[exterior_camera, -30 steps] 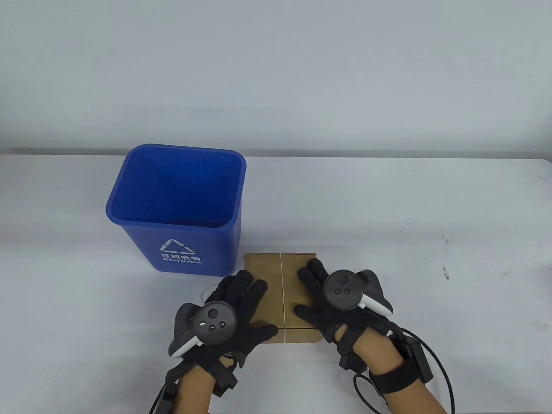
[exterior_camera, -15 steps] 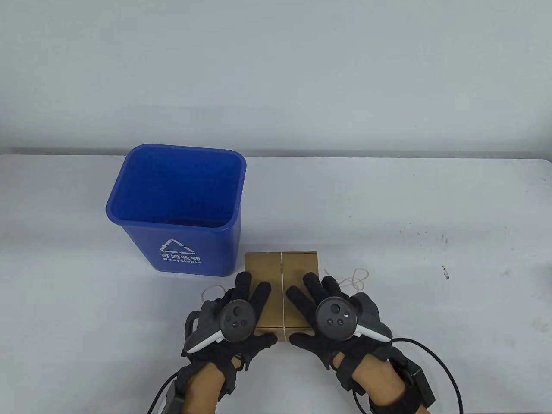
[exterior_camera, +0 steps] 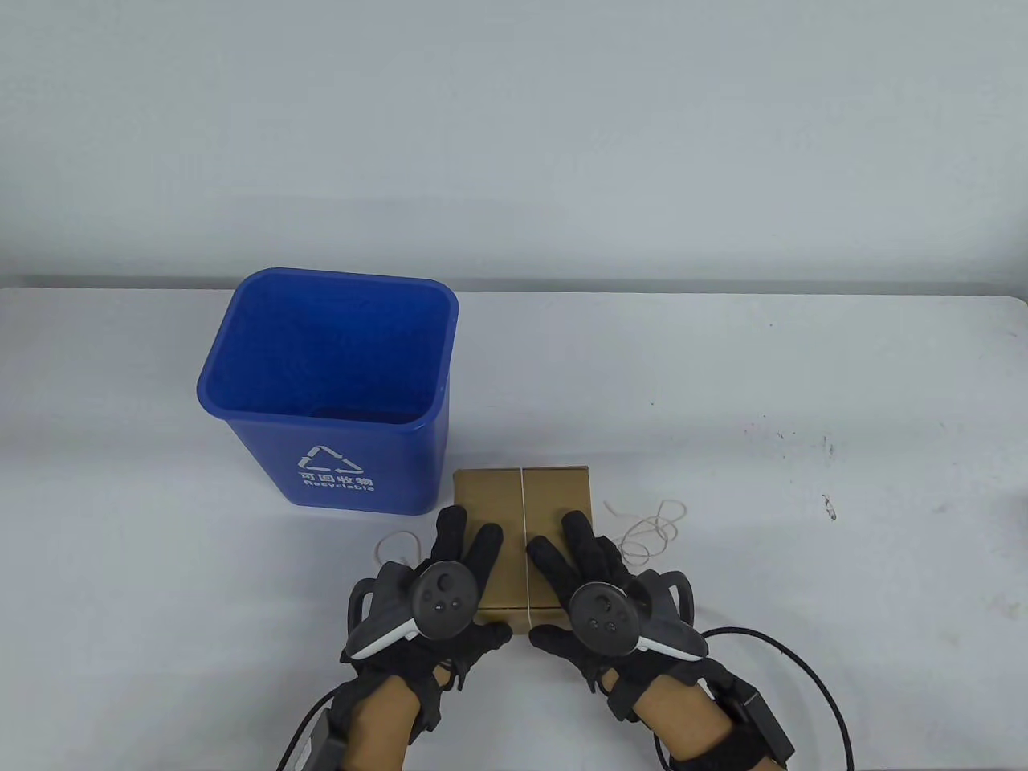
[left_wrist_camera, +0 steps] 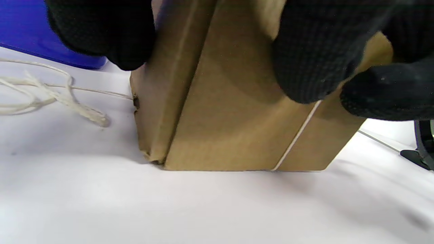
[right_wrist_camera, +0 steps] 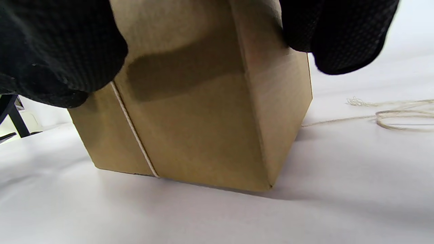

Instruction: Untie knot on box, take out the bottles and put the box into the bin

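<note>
A brown cardboard box (exterior_camera: 522, 498) stands closed near the table's front, just right of the blue bin (exterior_camera: 337, 474). A thin white string (exterior_camera: 524, 514) still runs over its top and down its front face. Loose string ends lie on the table to the left (exterior_camera: 397, 546) and right (exterior_camera: 650, 526) of the box. My left hand (exterior_camera: 470, 562) rests with straight fingers on the box's top left. My right hand (exterior_camera: 574, 554) lies the same way on the top right. Both thumbs touch the front face beside the string. No bottles show.
The bin is open at the top and looks empty. In the left wrist view its blue wall (left_wrist_camera: 27, 30) shows behind frayed string (left_wrist_camera: 51, 98). Small dark marks (exterior_camera: 827, 506) dot the table at the right.
Both hands slid back toward the box's near edge. The right hand moved left, uncovering the loose string on the right. The left hand shifted right, further onto the box top.
</note>
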The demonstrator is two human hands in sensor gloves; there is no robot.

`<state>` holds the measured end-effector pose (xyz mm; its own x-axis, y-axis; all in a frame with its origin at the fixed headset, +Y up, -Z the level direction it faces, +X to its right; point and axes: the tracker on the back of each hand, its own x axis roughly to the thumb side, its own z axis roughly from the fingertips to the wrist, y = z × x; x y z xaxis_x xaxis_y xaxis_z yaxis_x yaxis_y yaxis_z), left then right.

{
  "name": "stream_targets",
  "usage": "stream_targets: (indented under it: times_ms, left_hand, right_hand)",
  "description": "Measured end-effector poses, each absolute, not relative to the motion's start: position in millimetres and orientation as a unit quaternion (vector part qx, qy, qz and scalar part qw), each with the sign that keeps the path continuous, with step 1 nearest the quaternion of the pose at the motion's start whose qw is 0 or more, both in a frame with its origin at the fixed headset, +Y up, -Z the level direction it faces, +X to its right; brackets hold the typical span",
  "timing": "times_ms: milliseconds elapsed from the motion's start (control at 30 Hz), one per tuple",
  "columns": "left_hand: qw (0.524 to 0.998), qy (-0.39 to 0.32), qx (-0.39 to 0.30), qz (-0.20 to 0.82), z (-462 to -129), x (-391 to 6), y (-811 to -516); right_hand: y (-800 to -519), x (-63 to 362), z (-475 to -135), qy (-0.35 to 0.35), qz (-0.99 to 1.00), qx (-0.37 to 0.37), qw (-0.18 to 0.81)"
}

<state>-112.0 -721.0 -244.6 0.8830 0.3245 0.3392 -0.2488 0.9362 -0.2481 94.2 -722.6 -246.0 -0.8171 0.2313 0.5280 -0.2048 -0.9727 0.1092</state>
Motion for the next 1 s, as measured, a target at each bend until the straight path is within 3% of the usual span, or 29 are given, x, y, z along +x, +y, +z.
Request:
stream_targets:
  times_ms: [467,1000]
  left_hand:
    - [0.965,-0.182,-0.104,0.158,-245.6,-111.7,-721.8]
    - [0.961,-0.238,-0.025,0.141,-240.3,-107.9,-719.0]
  right_hand:
    - [-723.6,86.9,-244.5,-0.019,0.95,0.295,0.105]
    - [-724.5,88.6,-244.3,-0.027,0.943,0.296,0.15]
